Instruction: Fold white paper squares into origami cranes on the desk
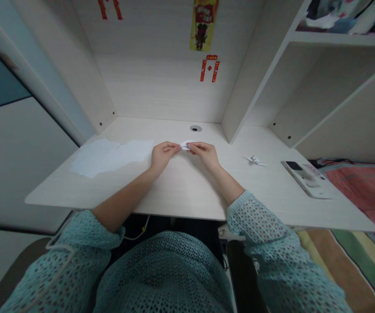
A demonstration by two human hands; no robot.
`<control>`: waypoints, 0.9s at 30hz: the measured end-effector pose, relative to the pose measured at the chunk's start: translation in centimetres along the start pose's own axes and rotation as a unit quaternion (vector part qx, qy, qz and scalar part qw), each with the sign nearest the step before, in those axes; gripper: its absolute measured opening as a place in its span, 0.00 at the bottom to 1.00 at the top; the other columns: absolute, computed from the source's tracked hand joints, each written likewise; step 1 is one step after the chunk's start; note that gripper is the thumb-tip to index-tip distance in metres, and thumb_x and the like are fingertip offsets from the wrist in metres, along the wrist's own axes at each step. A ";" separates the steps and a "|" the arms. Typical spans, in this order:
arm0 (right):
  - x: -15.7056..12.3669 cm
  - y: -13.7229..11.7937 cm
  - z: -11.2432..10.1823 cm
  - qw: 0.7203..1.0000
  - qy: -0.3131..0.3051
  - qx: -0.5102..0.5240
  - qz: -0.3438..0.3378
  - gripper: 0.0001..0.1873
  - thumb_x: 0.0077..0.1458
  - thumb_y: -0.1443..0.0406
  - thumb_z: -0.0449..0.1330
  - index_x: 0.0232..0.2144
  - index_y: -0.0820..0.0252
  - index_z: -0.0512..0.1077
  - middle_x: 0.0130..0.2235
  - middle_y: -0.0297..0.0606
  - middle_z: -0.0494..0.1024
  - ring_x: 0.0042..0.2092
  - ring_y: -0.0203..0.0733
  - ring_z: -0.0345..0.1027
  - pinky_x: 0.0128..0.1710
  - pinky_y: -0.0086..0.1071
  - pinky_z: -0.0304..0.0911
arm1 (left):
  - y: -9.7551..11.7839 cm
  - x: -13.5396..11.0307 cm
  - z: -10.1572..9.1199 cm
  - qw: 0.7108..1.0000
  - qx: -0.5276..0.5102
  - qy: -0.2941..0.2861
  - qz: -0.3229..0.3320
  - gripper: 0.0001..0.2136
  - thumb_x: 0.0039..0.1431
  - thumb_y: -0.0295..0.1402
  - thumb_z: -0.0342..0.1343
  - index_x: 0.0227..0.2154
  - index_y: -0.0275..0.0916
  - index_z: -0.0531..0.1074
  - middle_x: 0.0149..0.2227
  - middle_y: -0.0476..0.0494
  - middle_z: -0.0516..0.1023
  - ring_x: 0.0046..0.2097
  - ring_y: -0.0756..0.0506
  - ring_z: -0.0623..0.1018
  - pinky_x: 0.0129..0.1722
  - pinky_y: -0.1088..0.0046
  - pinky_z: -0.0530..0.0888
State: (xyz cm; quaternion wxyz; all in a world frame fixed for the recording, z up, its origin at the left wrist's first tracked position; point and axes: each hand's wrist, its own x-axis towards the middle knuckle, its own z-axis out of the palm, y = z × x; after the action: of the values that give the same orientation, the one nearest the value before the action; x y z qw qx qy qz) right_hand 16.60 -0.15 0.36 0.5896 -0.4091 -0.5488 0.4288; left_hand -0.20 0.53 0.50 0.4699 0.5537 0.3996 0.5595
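A small folded piece of white paper is held just above the pale wooden desk, near its middle. My left hand pinches its left end with fingertips closed. My right hand pinches its right end the same way. Both forearms stretch out over the desk's front edge, in teal knitted sleeves.
Loose white paper sheets lie on the desk to the left. A small folded paper figure sits to the right, and beyond it a phone on a flat white object. A cable hole is at the back. Shelf dividers rise on the right.
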 end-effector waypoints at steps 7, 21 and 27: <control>0.2 -0.1 -0.3 1.000 0.000 -0.010 -0.026 0.16 0.38 0.54 0.67 0.28 0.58 0.78 0.31 0.38 0.80 0.33 0.39 0.72 0.38 0.35 0.67 | 0.4 -0.1 0.2 0.999 -0.013 -0.003 -0.031 0.14 0.38 0.39 0.67 0.28 0.36 0.77 0.31 0.42 0.80 0.35 0.47 0.78 0.42 0.69 0.72; 0.1 -1.3 -0.9 0.997 -0.020 -0.024 -0.075 0.13 0.40 0.55 0.67 0.27 0.56 0.78 0.33 0.37 0.80 0.36 0.40 0.73 0.42 0.38 0.68 | 0.5 -0.2 0.4 0.988 -0.126 -0.021 -0.081 0.14 0.39 0.35 0.67 0.31 0.37 0.77 0.35 0.42 0.80 0.40 0.47 0.79 0.46 0.68 0.72; 0.2 -1.2 -1.2 0.996 -0.029 -0.021 -0.079 0.12 0.41 0.56 0.67 0.28 0.55 0.78 0.33 0.37 0.80 0.35 0.40 0.73 0.41 0.38 0.67 | 0.7 -0.2 0.4 0.987 -0.140 -0.031 -0.076 0.13 0.38 0.34 0.68 0.30 0.36 0.77 0.33 0.42 0.80 0.38 0.48 0.79 0.47 0.69 0.72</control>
State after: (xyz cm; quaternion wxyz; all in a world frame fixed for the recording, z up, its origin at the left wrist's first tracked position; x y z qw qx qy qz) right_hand 17.86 -0.35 1.46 0.5967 -0.3640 -0.6050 0.3814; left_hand 0.16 0.09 1.19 0.5960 0.4674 0.3439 0.5550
